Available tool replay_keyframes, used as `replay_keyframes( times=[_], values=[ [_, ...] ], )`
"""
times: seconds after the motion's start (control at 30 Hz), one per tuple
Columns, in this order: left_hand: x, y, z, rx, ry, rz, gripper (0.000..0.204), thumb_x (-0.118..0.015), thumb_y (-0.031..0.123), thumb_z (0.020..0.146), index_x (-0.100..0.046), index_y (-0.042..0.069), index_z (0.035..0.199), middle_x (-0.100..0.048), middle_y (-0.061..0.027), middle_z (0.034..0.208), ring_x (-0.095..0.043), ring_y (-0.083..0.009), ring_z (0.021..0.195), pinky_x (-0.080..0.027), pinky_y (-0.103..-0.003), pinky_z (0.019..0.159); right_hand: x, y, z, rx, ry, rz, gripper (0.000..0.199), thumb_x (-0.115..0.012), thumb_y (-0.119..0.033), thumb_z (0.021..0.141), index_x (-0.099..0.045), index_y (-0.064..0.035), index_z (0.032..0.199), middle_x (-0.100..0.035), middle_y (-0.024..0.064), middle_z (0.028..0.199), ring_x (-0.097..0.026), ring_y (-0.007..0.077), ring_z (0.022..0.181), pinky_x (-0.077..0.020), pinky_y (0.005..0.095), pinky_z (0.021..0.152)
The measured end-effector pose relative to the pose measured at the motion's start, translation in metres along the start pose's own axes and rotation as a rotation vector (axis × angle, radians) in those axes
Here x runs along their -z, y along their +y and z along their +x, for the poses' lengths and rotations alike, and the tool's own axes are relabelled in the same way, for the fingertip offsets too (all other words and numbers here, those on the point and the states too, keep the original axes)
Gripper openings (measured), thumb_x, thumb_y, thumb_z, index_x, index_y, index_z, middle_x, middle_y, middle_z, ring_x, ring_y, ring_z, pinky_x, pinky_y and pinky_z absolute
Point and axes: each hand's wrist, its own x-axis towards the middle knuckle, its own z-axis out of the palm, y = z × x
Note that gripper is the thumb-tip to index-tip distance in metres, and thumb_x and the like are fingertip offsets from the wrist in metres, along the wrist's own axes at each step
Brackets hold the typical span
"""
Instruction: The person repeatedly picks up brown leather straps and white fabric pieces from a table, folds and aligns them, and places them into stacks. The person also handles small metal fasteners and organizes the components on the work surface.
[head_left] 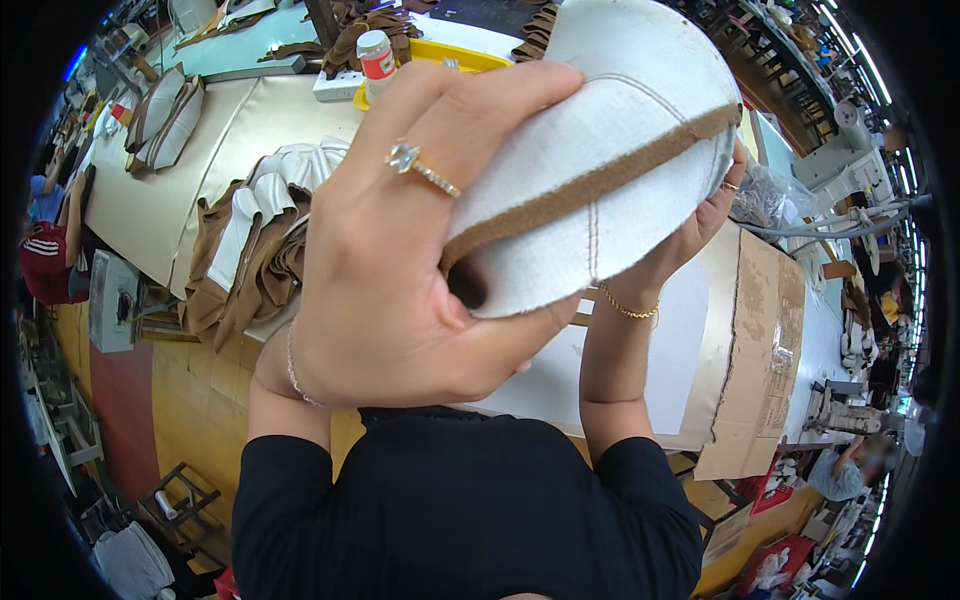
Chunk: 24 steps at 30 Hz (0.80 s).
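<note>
Close up in the middle, my two hands hold a shoe upper (530,220), white on the faces that show, with stitched seams and a brown strip along its folded opening. My left hand (370,270) is closed around its left end, thumb below and fingers over the top. My right hand (705,215) grips the far right side from behind; most of its fingers are hidden by the upper. A dark gap shows inside the upper next to my left thumb. Beyond my left wrist lies a heap of brown and white cut pieces (245,245) on the table.
A white jar with a red label (376,60) stands by a yellow tray (450,55) at the back. More stitched pieces (165,118) lie at the back left. Cardboard (755,350) covers the table's right side. Other people (845,470) and machines are farther off.
</note>
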Motion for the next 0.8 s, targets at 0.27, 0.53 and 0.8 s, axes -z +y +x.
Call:
replay_keyframes(
  times=[0.27,0.53,0.8],
  values=[
    [-0.01,0.001,0.004,0.01,0.026,-0.077,0.065,-0.075,0.033,0.077,-0.055,0.001,0.13,-0.058,-0.0101,0.122,-0.058,-0.0191,0.11,-0.045,-0.03,0.095,0.001,-0.003,0.0,-0.037,0.108,-0.02,0.025,-0.051,-0.005,0.1,-0.052,0.0044,0.123,-0.06,0.0088,0.115,-0.06,0.0117,0.104,-0.0465,0.0233,0.093],
    [-0.012,0.005,0.008,-0.019,-0.02,-0.024,0.066,-0.074,0.029,0.076,-0.053,0.001,0.132,-0.058,-0.0095,0.124,-0.06,-0.0177,0.107,-0.046,-0.03,0.094,0.012,-0.013,0.005,0.088,0.054,-0.052,0.021,-0.05,-0.003,0.099,-0.053,0.0043,0.119,-0.061,0.0101,0.114,-0.06,0.0125,0.102,-0.0461,0.0242,0.093],
    [-0.051,0.008,0.003,0.038,-0.134,-0.017,0.075,-0.063,0.0,0.063,-0.049,0.009,0.137,-0.047,-0.0125,0.13,-0.054,-0.027,0.114,-0.044,-0.035,0.098,0.094,-0.07,0.022,0.621,-0.039,-0.729,0.018,-0.049,0.007,0.094,-0.053,0.0031,0.111,-0.069,0.0159,0.1,-0.065,0.0235,0.095,-0.0492,0.0328,0.09]
  ],
)
